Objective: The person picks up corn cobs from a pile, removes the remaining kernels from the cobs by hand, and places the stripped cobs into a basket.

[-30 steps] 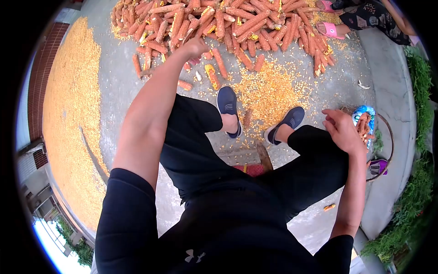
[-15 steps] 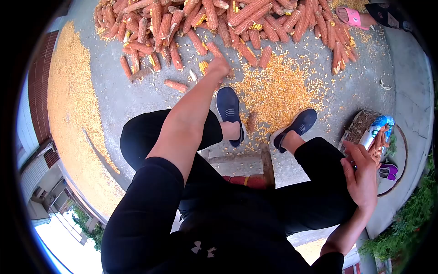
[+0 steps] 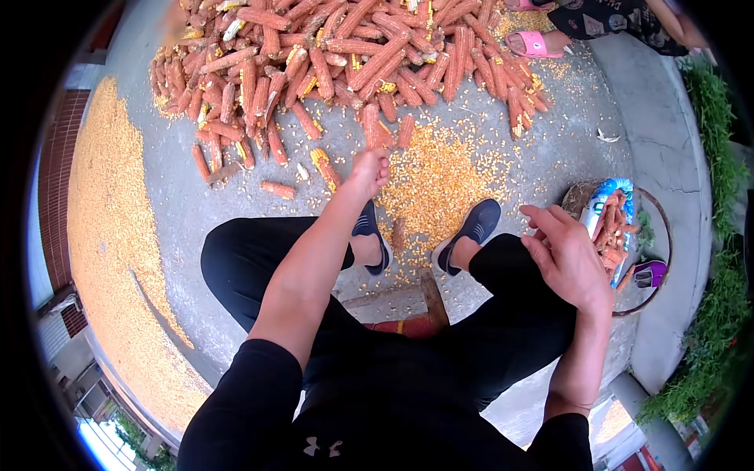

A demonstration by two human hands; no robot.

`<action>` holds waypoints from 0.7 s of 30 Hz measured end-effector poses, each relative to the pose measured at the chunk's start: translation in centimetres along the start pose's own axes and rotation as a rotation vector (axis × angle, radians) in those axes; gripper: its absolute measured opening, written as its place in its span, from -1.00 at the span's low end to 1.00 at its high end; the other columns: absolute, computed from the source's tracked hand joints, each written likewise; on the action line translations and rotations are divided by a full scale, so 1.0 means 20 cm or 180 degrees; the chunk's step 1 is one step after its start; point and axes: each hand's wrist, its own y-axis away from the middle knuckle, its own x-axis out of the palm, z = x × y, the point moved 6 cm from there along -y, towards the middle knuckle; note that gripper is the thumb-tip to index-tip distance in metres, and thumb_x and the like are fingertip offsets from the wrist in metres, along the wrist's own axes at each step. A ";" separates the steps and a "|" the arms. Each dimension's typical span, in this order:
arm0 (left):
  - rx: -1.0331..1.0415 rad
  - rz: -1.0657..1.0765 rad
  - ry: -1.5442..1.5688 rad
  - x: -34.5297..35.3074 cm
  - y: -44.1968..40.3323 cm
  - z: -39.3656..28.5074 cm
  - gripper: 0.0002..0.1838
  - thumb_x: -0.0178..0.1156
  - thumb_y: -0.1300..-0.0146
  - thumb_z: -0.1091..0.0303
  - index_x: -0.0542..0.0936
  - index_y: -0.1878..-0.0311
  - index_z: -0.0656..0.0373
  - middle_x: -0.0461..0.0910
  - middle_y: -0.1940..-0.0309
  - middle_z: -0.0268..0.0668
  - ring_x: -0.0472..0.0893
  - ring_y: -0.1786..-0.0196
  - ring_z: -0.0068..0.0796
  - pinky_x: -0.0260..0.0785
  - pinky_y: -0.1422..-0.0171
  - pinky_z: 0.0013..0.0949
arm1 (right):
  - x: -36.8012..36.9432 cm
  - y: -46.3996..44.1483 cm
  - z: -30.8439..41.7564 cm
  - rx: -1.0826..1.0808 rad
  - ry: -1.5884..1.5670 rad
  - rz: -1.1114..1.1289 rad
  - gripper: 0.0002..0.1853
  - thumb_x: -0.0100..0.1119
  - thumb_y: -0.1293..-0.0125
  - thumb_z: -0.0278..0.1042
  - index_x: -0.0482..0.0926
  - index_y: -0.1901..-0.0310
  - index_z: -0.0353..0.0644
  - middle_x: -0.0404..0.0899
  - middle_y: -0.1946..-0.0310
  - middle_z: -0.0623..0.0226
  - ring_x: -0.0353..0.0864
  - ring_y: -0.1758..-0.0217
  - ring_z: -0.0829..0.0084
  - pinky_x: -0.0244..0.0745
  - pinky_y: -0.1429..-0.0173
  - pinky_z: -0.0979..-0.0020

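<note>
My left hand (image 3: 371, 171) is closed around the lower end of a reddish corn cob (image 3: 372, 125), which points away from me over the floor. Close beside that hand lies another corn cob (image 3: 326, 168) with yellow kernels at its tip. Over my right knee my right hand (image 3: 567, 255) hovers with fingers apart and nothing in it. Loose yellow kernels (image 3: 440, 177) cover the ground between and beyond my shoes.
A large pile of corn cobs (image 3: 353, 59) lies ahead. To the right stands a basket (image 3: 580, 196) of bare cobs. Another person's foot in a pink sandal (image 3: 538, 44) is beyond the pile's right side. A wide kernel layer (image 3: 110, 235) spreads along the left.
My left hand has drawn back from the pile's edge with a corn cob lifted in it. My right hand stays near my knee, and the view has shifted.
</note>
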 end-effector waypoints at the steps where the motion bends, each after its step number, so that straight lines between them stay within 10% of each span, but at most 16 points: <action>1: 0.0038 0.0273 0.0039 0.12 0.12 0.02 -0.73 0.08 -0.47 0.27 0.38 0.39 0.10 0.32 0.64 -0.40 0.28 0.68 -0.55 0.06 0.68 -0.43 | 0.00 0.01 0.02 0.0037 -0.0033 -0.0074 -0.62 0.26 -0.31 -0.49 0.54 -0.15 -0.33 0.56 0.19 -0.08 0.61 0.14 -0.17 0.50 0.07 0.01; 9: 0.0423 0.2572 -0.1013 0.74 1.09 0.04 -0.60 0.04 -0.59 0.07 0.40 0.36 0.11 0.32 0.66 -0.46 0.27 0.71 -0.67 0.02 0.66 -0.55 | -0.07 0.10 0.02 -0.0111 -0.1057 -0.0954 -0.33 0.31 -0.39 -0.23 0.33 -0.46 -0.24 0.65 0.01 -0.04 0.74 0.07 0.17 0.61 -0.01 0.20; 16: 0.0413 0.2377 -0.2563 0.83 1.42 0.08 -0.72 0.21 -0.50 0.13 0.46 0.24 0.10 0.33 0.68 -0.53 0.24 0.72 -0.74 0.00 0.65 -0.53 | 0.02 0.17 0.00 -0.0269 -0.2026 0.0030 -0.57 0.31 -0.45 -0.23 0.53 -0.26 -0.17 0.70 0.23 0.35 0.69 0.19 0.49 0.59 0.07 0.39; 21: 0.1163 0.2011 -0.2994 0.86 1.42 -0.04 -0.73 0.28 -0.45 0.16 0.50 0.25 0.12 0.34 0.64 -0.57 0.26 0.67 -0.77 0.00 0.61 -0.56 | -0.05 0.21 -0.02 -0.0306 -0.1256 -0.0466 -0.64 0.35 -0.39 -0.11 0.63 -0.01 -0.21 0.69 0.35 0.18 0.73 0.23 0.40 0.57 0.14 0.27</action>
